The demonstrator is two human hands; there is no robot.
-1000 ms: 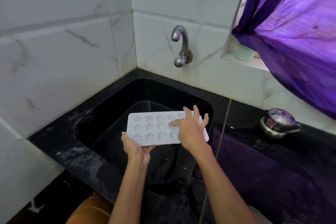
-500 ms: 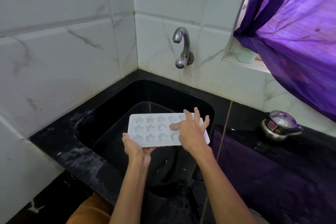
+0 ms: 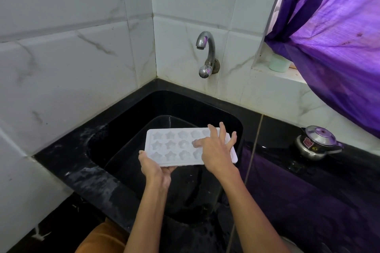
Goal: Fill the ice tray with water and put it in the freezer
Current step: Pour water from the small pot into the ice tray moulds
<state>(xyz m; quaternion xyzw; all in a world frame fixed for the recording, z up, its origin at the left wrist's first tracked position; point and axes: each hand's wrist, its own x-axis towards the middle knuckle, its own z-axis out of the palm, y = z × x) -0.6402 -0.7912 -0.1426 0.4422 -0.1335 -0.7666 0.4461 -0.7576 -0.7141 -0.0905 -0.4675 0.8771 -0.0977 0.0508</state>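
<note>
A white ice tray (image 3: 170,146) with star-shaped moulds is held level over the black sink (image 3: 144,113). My left hand (image 3: 153,167) grips its near left corner, thumb on the rim and fingers underneath. My right hand (image 3: 216,150) lies on top of the tray's right half with fingers spread and straight, the thumb tip touching a mould. A steel tap (image 3: 206,53) sticks out of the tiled wall above the sink; no water runs from it. I cannot tell whether the moulds hold water.
White marble tiles close in the left and back. A purple curtain (image 3: 333,37) hangs at the upper right over a sill with a pale green cup (image 3: 278,63). A small steel pot (image 3: 316,144) with a lid stands on the black counter to the right.
Almost nothing has moved. My right hand's fingers have shifted slightly across the tray's top; the tray stays over the sink in the same grip.
</note>
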